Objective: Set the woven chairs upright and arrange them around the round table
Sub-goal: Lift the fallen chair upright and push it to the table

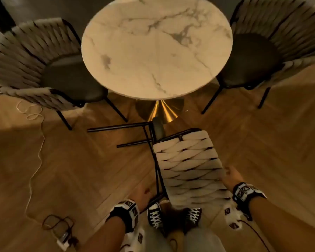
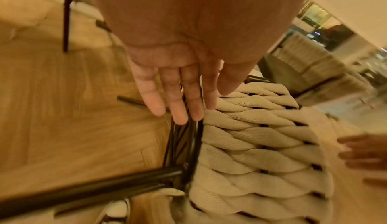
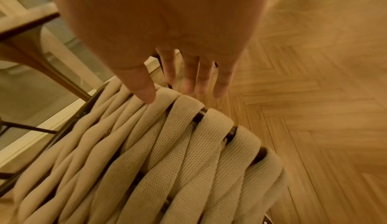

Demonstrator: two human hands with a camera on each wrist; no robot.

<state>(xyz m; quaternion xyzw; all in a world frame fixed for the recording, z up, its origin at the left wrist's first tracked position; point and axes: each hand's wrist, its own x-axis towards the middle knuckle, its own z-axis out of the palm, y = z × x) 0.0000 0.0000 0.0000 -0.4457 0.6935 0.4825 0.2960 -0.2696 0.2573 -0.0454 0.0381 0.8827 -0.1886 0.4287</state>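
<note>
1. Head view: the tipped woven chair [image 1: 187,166] lies on its side on the floor [image 1: 80,170], just before the round surface [image 1: 156,46]. Two upright chairs [image 1: 33,59] flank that surface. The left hand [image 1: 144,194] and right hand [image 1: 232,175] sit either side of the chair's back.
2. Left wrist view: the left hand [image 2: 178,78] has straight fingers [image 2: 178,110] over the black frame [image 2: 192,144], holding nothing.
3. Right wrist view: the right hand [image 3: 167,45] is spread flat, thumb [image 3: 144,90] touching the weave [image 3: 167,161], gripping nothing.

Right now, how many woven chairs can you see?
3: one upright left of the round table, one upright right of it, one tipped over on the floor before it. Others may be out of view.
</note>
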